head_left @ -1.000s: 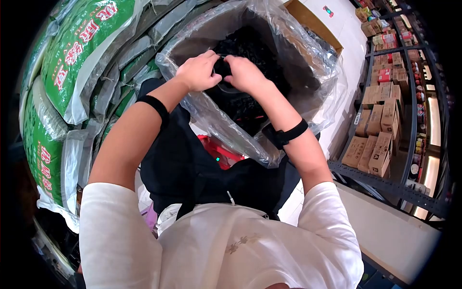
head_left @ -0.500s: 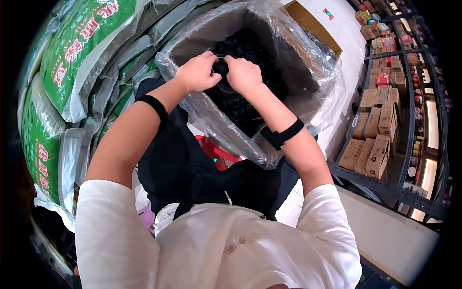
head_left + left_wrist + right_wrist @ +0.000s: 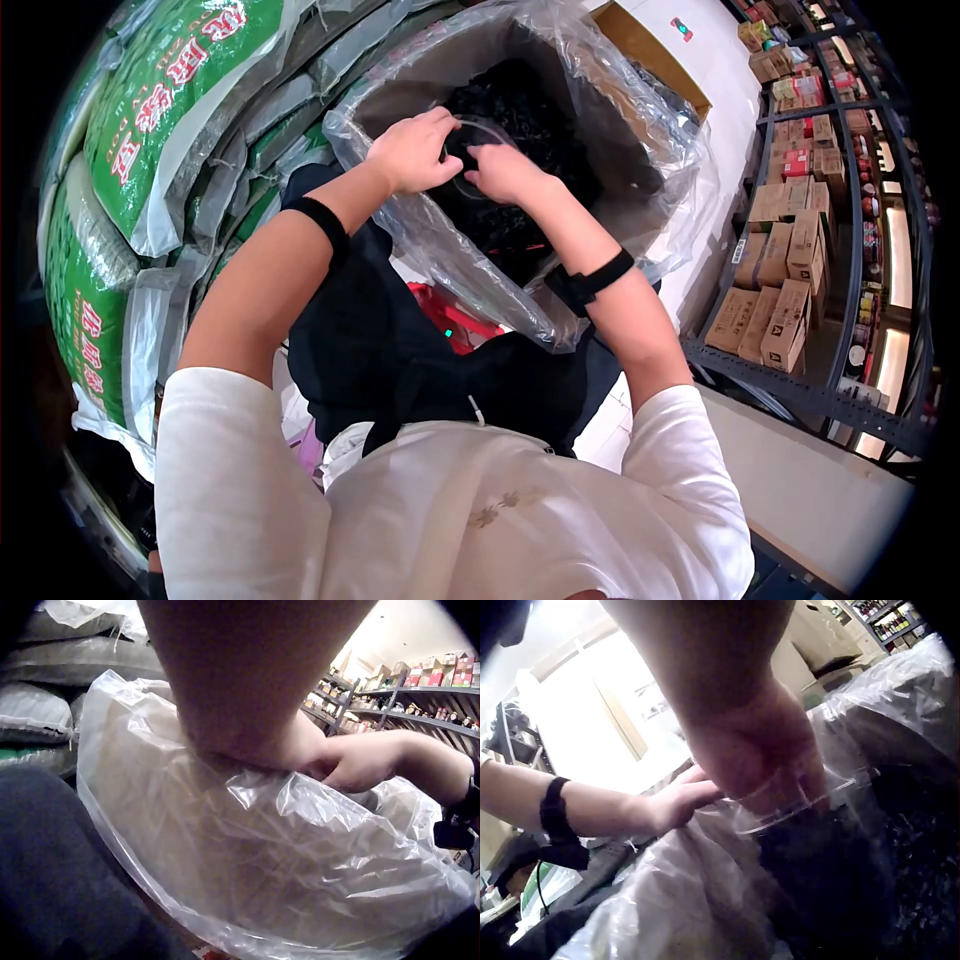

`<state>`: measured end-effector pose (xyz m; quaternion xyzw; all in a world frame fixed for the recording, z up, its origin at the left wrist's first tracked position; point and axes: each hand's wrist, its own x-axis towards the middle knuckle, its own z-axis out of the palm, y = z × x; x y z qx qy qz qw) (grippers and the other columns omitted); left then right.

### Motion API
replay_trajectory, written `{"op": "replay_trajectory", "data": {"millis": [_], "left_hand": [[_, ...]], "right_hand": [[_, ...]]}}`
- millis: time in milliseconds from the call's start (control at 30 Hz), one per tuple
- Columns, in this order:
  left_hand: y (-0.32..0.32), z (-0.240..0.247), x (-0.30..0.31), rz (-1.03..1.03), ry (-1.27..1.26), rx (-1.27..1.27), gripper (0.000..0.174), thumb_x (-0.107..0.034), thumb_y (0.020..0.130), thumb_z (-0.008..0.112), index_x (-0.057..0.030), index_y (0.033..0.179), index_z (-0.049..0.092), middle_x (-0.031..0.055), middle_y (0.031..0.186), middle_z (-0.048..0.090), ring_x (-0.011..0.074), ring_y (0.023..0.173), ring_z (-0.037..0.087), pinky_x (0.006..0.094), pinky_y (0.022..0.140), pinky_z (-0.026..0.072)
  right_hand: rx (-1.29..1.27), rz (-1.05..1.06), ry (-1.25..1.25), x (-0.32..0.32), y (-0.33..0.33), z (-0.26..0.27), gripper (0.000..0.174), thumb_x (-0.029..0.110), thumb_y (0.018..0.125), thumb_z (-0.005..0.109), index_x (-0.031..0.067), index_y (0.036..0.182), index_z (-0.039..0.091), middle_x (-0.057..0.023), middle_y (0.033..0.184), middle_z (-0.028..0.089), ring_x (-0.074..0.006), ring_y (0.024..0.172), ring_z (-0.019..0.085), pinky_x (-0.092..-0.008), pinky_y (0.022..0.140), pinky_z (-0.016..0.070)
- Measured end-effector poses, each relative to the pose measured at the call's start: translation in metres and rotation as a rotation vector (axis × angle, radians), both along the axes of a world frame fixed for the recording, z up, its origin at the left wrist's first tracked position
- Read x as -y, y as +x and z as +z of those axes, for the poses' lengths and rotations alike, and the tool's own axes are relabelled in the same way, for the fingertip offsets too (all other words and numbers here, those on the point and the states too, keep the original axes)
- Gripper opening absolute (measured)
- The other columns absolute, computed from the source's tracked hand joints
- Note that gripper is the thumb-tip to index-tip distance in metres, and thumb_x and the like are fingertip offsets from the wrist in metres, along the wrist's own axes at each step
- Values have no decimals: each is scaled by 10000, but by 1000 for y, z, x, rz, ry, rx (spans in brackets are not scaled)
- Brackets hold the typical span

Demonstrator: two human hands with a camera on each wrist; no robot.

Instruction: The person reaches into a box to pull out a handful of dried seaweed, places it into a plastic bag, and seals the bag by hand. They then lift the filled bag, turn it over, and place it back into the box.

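A clear plastic tub [image 3: 490, 127] with a round rim stands among black, dry-looking flakes [image 3: 520, 90] in a box lined with clear plastic [image 3: 465, 255]. My left hand [image 3: 412, 152] grips the near-left side of its rim, fingers over the edge and thumb toward the middle. Inside the rim is my right hand [image 3: 508, 172], its fingers pointing down; the right wrist view shows those fingers [image 3: 784, 791] through the see-through wall. Dark contents fill the tub's lower part in that view. What the right fingertips hold, if anything, I cannot tell.
Stacked green-and-white sacks [image 3: 180, 110] rise close on the left. A brown carton [image 3: 650, 50] stands behind the lined box. Metal shelves [image 3: 800, 340] with cardboard boxes [image 3: 785, 320] run along the right. Something red [image 3: 455, 315] lies between the legs.
The right hand has shifted from the tub's near rim, beside the left hand, slightly right and down into its opening. More of the rim shows. The left hand stays put.
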<state>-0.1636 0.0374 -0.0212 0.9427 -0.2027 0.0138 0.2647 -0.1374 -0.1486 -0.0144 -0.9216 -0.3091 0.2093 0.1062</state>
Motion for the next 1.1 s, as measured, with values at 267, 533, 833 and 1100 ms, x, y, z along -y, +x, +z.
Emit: {"op": "replay_trajectory", "data": {"millis": [267,533,833,1100], "left_hand": [[-4,0,-2,-13,16,20,511,-276,758,598,-6,1191,575,155,1209,573,348,1100,581,417,952,476],[-2,10,-1,-26,60,-9,643,-511,805,646,1,1187,580,150,1212,569,341,1110,578,417,963,466],[-4,15,5,49,92,-46,840,-641,720,713,-6,1248,556,127,1299,534,326,1226,515,410,1024,428],[2,-7,8,295,22,212,453,-417,868,669,-14,1074,651,109,1125,610,305,1109,539,405,959,418]], "right_hand": [[191,120,-41,7,-4,-11,534,178,925,491,-133,1353,418,-327,1290,530,-393,1214,538,-419,1006,445],[-103,19,73,10,-17,7,557,370,991,444,-21,1388,458,-285,1374,489,-396,1260,502,-403,1069,398],[42,-525,809,81,50,36,242,196,912,628,-9,1030,673,-82,873,715,-134,734,682,-286,652,541],[-201,-782,-51,136,77,-175,431,430,811,689,23,952,711,-205,1051,691,-283,968,680,-393,831,539]]}}
